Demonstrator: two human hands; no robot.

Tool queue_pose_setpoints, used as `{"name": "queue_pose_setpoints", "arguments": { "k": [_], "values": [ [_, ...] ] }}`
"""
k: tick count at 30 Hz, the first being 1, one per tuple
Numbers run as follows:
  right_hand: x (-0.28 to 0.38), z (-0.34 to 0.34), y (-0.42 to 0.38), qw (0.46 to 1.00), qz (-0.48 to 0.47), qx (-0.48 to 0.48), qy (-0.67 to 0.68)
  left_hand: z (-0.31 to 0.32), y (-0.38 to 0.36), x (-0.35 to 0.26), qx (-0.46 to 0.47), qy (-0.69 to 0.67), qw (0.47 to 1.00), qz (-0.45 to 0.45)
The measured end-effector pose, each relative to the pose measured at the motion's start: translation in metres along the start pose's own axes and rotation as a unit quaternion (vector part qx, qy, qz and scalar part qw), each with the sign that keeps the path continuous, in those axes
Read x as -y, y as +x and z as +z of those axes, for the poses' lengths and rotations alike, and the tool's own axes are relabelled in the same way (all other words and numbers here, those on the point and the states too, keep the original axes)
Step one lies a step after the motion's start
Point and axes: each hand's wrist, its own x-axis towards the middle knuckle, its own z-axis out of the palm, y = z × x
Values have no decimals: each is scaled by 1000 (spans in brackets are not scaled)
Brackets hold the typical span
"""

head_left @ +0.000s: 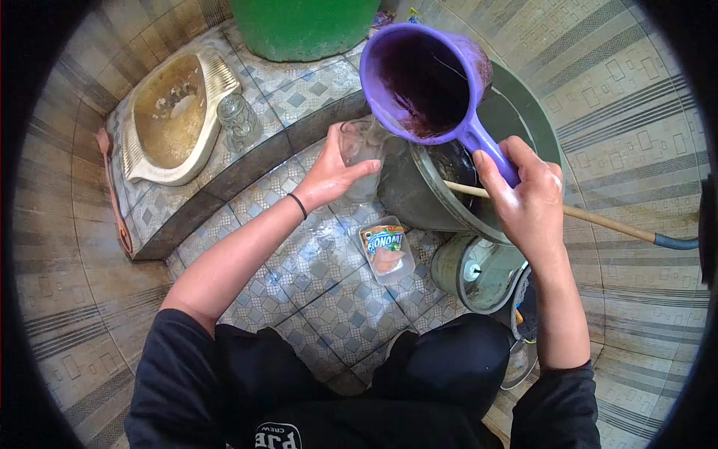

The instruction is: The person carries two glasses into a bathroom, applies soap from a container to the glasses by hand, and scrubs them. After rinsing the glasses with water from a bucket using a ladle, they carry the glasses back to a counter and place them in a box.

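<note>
In the head view my right hand is wrapped round the handle of a purple water dipper, which is tilted to the left. Its lip is right above a clear glass, and what looks like water runs from the lip toward it. My left hand grips that glass, thumb on the near side. Just right of the glass stands a large grey-green tub, partly hidden by the dipper and my right hand.
On the raised tiled ledge are a squat toilet, glass cups and a green bucket. A plastic container with a soap packet sits on the floor. A wooden stick crosses the tub; a smaller bucket stands nearer me.
</note>
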Motion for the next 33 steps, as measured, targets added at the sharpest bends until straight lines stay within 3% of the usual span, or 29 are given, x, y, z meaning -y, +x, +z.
{"name": "queue_pose_setpoints", "arguments": {
  "k": [1,3,4,6,7,9,12,16,18,25,28,30,31,33],
  "values": [
    [0,0,0,1000,5,-1,1,-1,1,7,0,0,1000,0],
    [0,0,0,1000,12,2,9,-2,1,9,37,-149,979,-135],
    [0,0,-1,1000,21,5,16,0,-1,4,36,-149,979,-136],
    [1,0,-2,1000,23,7,16,5,-5,-10,39,-283,915,-286],
    [2,0,-2,1000,26,8,16,4,-4,-13,39,-283,915,-286],
    [4,0,-3,999,25,9,20,1,-2,-17,79,-390,851,-344],
    [5,0,-5,1000,16,9,14,1,-1,-19,82,-458,816,-344],
    [6,1,-9,1000,-17,3,7,3,3,-15,69,-487,813,-312],
    [5,3,-12,1000,-21,7,18,5,4,-19,5,-488,808,-330],
    [8,5,-12,999,-17,8,41,11,3,-17,34,-463,836,-291],
    [9,1,-9,998,31,18,55,15,-2,-17,-13,-410,873,-265],
    [4,2,-7,994,57,10,95,12,-4,-23,-26,-238,947,-212],
    [-1,3,-5,987,84,1,134,10,-3,-18,-26,-238,948,-212],
    [-13,8,-4,971,121,13,206,6,1,-10,-20,-1,1000,-21]
  ]
}}
